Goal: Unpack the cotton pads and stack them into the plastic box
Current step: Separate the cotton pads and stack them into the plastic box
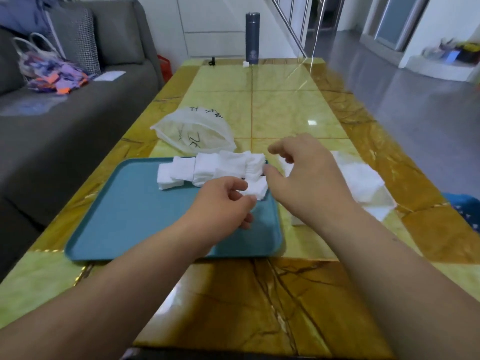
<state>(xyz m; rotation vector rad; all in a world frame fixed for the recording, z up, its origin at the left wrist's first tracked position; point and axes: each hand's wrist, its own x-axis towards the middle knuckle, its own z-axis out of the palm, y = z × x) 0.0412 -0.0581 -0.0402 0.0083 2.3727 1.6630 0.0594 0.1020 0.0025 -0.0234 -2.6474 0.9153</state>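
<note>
Several white cotton pads (pixel 205 167) lie in loose piles at the far edge of a teal tray (pixel 135 219). My left hand (pixel 223 201) pinches a small stack of pads (pixel 257 189) just above the tray's right side. My right hand (pixel 304 172) hovers beside it with fingers loosely curled, holding nothing. Behind my right hand stands a clear plastic box (pixel 363 183) with white pads inside, partly hidden by the hand and forearm. The opened white pad bag (pixel 194 131), printed with black characters, lies behind the tray.
The yellow-green marble table (pixel 280 105) carries a dark flask (pixel 252 37) at its far end. A grey sofa (pixel 65 113) with bags runs along the left. A blue basket (pixel 465 206) sits off the table's right edge.
</note>
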